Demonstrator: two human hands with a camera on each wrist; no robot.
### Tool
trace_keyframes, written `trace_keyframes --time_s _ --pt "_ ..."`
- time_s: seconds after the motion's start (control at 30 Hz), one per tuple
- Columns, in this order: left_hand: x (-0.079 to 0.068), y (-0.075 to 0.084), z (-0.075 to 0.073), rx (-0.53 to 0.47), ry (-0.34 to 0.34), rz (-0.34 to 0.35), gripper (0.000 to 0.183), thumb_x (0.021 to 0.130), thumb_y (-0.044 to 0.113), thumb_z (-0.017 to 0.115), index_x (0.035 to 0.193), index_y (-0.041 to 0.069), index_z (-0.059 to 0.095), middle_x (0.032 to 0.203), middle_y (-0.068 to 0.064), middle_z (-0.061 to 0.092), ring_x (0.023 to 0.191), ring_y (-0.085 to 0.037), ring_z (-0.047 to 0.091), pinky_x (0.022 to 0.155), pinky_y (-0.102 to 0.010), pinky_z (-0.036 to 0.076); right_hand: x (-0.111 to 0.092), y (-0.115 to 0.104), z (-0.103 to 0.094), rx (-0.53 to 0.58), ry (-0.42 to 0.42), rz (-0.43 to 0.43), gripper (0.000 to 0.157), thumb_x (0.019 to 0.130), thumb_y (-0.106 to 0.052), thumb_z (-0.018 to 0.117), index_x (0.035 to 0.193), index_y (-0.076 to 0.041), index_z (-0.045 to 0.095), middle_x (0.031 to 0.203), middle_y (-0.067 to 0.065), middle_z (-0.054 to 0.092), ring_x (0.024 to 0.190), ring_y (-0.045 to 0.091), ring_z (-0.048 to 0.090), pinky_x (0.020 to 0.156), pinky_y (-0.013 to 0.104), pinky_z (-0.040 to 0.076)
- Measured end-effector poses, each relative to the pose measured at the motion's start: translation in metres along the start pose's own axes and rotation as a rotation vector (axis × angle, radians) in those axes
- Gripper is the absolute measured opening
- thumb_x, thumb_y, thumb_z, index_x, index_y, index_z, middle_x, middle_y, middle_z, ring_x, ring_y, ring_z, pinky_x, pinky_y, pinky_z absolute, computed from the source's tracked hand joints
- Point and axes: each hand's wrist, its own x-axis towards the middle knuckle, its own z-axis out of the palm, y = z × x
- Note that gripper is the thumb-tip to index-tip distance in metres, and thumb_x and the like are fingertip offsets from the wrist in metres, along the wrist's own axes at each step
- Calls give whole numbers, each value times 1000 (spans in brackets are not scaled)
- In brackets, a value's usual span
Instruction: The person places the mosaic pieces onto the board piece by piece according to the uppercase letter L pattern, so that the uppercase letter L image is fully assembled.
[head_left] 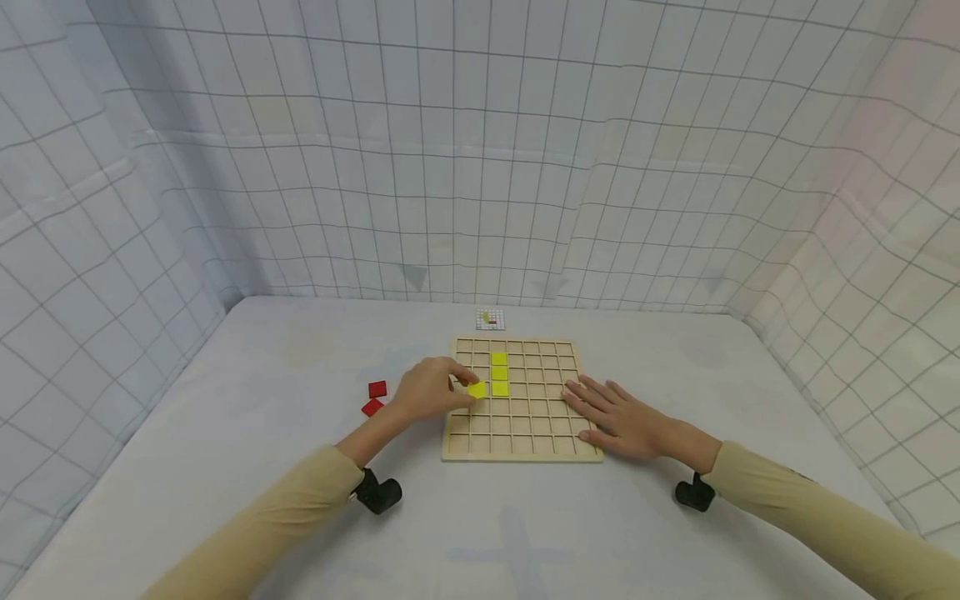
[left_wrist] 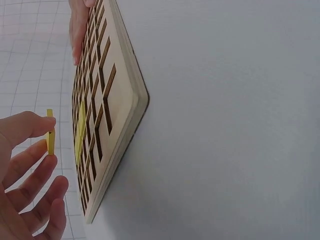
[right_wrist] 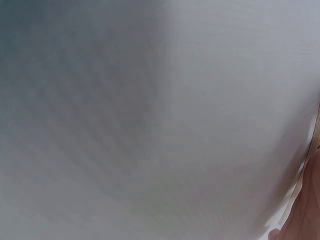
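Observation:
A wooden grid board (head_left: 525, 457) with square recesses lies on the table. Three yellow square tiles (head_left: 499, 374) sit in a column in its upper left part. My left hand (head_left: 431, 389) pinches another yellow tile (head_left: 477, 390) between thumb and fingers, over the board's left side. In the left wrist view this tile (left_wrist: 50, 132) stands edge-on, apart from the board. My right hand (head_left: 618, 419) rests flat with straight fingers on the board's right edge. Only a sliver of that hand (right_wrist: 302, 215) shows in the right wrist view.
Two red square tiles (head_left: 377, 389) lie on the table left of the board, near my left wrist. A small card (head_left: 491, 319) with a coloured grid pattern lies behind the board. White checked curtains (head_left: 495, 167) enclose the back and sides of the white table (head_left: 300, 350).

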Motion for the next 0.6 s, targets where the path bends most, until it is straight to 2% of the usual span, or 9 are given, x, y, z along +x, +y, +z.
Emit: trace_keyframes --time_s 0.23,0.37,0.6 --pt "6 9 15 -16 -29 -7 29 76 28 81 101 15 77 91 3 71 70 -9 57 59 -22 43 2 -1 -3 -10 -43 27 66 102 -44 38 155 -15 15 163 7 11 149 32 10 114 61 14" --pt "6 9 22 -15 -38 12 28 75 28 81 99 15 77 91 3 72 76 -10 62 63 -22 45 2 -2 -4 -19 -56 30 66 102 -44 37 155 -15 14 163 7 9 150 32 9 114 61 14" --pt "7 12 29 38 -46 31 26 76 25 79 101 16 77 95 4 73 88 -14 67 68 -28 50 2 0 -3 -15 -59 31 65 102 -44 37 155 -16 13 163 6 8 150 31 8 114 61 14"
